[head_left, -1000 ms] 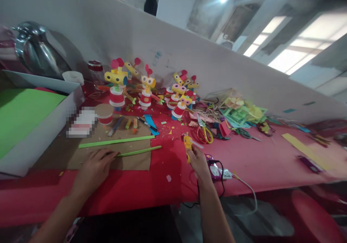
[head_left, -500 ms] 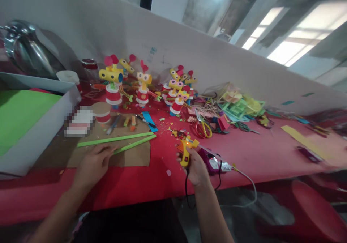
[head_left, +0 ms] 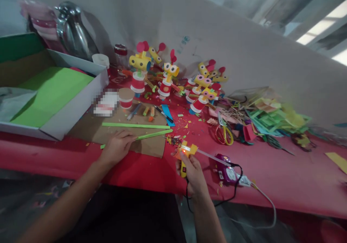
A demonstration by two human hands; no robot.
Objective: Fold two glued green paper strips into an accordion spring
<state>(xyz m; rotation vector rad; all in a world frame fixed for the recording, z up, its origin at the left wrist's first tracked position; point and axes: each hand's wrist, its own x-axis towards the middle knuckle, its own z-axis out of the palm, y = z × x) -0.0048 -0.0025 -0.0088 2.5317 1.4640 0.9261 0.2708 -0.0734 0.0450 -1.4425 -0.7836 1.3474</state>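
My left hand (head_left: 118,147) rests over the cardboard sheet (head_left: 151,150), its fingers closed on a green paper strip (head_left: 154,133) whose right part slants out past the fingertips. Just behind it, a second green strip (head_left: 135,126) lies nearly straight on the cardboard. In my right hand (head_left: 193,170) is a yellow hot glue gun (head_left: 185,150), held upright by the grip, a small red-orange light glowing on it. A clear glue stick (head_left: 213,157) juts from its back. The nozzle points left, close to the strips' right ends and apart from them.
Paper-cup figures (head_left: 165,87) stand along the wall. Yellow-handled scissors (head_left: 225,132) and paper scraps (head_left: 273,114) lie rightward. A purple device (head_left: 226,170) with cables sits by the front edge. At left are a box (head_left: 73,102), a steel jug (head_left: 74,33) and a capped cup (head_left: 126,100).
The view has swung left, so the table sits further right in the picture. My right hand has brought the glue gun nearer the cardboard; my left hand stays on the green strip.
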